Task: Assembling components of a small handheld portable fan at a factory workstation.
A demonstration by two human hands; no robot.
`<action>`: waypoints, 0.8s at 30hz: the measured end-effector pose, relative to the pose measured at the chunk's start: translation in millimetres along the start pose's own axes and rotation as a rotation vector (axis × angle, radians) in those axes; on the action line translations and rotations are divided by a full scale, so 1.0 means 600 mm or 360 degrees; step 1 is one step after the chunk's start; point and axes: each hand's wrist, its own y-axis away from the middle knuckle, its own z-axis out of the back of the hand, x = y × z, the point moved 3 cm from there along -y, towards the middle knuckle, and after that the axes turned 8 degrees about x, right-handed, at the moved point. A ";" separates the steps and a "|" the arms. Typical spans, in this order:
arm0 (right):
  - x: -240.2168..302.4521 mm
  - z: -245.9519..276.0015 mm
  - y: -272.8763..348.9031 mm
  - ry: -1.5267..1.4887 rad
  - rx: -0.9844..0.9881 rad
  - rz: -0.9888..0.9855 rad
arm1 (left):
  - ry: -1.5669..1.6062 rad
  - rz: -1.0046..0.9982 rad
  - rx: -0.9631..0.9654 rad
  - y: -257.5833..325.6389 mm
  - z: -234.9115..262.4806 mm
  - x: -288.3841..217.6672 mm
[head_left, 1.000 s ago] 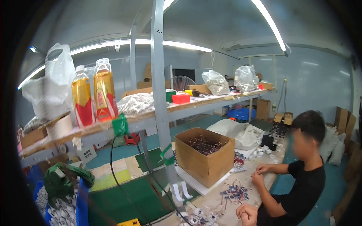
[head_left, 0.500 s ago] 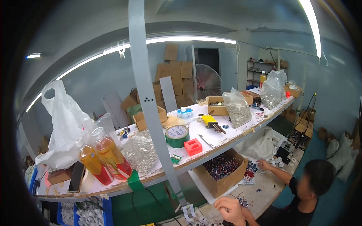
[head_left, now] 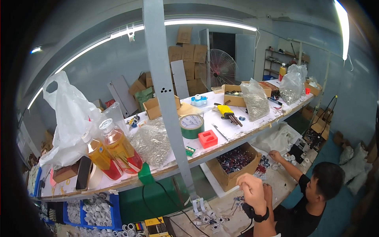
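Note:
My right hand (head_left: 252, 191) rises from the lower edge, with a dark watch (head_left: 260, 215) on its wrist. Its fingers are curled closed, and whatever they may hold is hidden. Below and left of it, small white round parts with wires (head_left: 209, 219) lie on the lower bench. A cardboard box (head_left: 233, 178) full of small red and blue components stands just beyond the hand. My left hand is out of view.
A co-worker (head_left: 316, 197) sits at right, one hand (head_left: 275, 155) reaching over the bench. The raised shelf holds a green tape roll (head_left: 192, 127), a red block (head_left: 208, 139), two bottles (head_left: 122, 146) and bags of metal parts (head_left: 152, 140). A grey post (head_left: 166, 94) stands in front; blue bins (head_left: 114, 211) sit below.
My view has tilted down, showing more of the lower bench. My right hand has risen, bringing its watch and forearm into sight; its fingers remain curled.

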 end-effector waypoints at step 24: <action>-0.101 -0.026 -0.271 0.1325 0.0043 -0.0091 | 0.0272 -0.0002 0.0172 -0.115 -0.109 0.090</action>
